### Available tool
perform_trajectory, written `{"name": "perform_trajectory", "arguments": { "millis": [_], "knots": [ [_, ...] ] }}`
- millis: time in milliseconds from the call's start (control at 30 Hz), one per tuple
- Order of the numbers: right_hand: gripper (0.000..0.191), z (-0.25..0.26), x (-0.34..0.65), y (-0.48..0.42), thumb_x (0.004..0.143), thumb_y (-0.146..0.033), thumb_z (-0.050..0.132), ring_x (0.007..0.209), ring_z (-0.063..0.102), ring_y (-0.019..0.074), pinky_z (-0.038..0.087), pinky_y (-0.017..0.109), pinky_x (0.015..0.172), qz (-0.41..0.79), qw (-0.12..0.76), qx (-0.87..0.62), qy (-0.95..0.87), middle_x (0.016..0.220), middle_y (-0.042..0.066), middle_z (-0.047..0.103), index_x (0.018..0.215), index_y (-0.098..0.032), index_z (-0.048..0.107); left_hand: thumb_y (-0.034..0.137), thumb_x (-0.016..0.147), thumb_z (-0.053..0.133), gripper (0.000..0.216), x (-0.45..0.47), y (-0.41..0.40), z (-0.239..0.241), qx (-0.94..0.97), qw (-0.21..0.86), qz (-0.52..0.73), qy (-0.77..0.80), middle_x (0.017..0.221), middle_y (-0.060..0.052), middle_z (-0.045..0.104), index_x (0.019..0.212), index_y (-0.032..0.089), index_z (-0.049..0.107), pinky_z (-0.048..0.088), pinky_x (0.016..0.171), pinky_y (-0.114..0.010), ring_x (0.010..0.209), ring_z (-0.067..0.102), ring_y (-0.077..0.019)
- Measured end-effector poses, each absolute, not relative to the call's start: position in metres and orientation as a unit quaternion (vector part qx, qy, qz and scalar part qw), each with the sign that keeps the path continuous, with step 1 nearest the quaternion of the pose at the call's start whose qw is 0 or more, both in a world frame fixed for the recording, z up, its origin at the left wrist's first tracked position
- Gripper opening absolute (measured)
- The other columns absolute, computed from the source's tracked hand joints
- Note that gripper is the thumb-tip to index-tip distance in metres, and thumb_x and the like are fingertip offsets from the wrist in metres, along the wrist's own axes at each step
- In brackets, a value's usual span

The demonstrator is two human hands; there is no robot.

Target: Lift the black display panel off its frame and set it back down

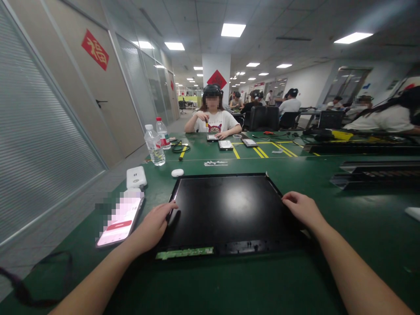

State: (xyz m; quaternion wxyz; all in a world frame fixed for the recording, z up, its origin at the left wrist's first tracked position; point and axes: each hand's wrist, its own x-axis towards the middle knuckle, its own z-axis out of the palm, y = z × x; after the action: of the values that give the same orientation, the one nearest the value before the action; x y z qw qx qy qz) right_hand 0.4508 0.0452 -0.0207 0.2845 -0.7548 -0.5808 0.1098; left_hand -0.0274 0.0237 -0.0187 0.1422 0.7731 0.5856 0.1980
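On a green table (357,227), a flat black panel (219,214) is lying between your left hand (155,222) and right hand (304,211). The left's close-set fingers are crossing its left rim, whether pinching I can't tell; the right's fingertips are pinching its right rim.

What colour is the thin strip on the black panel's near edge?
The thin strip is green, clearest in the head view.

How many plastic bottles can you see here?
2: a white-capped bottle at the left side of the green table, and a red-capped bottle just behind it. Others may be hidden.
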Motion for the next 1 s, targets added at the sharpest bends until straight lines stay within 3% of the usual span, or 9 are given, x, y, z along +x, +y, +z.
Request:
{"name": "perform_trajectory", "arguments": {
  "millis": [667, 1000],
  "knots": [
    [0.017, -0.0251, 0.4543, 0.0485, 0.072, -0.030, 0.057, 0.076, 0.065, 0.0199, 0.047, 0.031, 0.069, 0.098, 0.286, -0.753, -0.584, 0.078, 0.003, 0.074, 0.074, -0.025, 0.073, 0.008, 0.073, 0.039, 0.040, -0.0259, 0.0221, -0.0093, 0.771, 0.196, 0.190, 0.575, 0.141, -0.015, 0.058, 0.103, 0.019, 0.062, 0.035, 0.115, -0.045, 0.136, 0.049, -0.0280],
    [0.018, -0.0244, 0.4563, 0.0492, 0.072, -0.034, 0.057, 0.077, 0.065, 0.0211, 0.046, 0.033, 0.070, 0.106, 0.279, -0.763, -0.574, 0.079, 0.003, 0.074, 0.074, -0.026, 0.073, 0.008, 0.069, 0.041, 0.038, -0.0270, 0.0246, -0.0086, 0.766, 0.200, 0.207, 0.574, 0.133, -0.011, 0.065, 0.097, 0.021, 0.062, 0.041, 0.110, -0.045, 0.134, 0.051, -0.0273]
  ]
}}
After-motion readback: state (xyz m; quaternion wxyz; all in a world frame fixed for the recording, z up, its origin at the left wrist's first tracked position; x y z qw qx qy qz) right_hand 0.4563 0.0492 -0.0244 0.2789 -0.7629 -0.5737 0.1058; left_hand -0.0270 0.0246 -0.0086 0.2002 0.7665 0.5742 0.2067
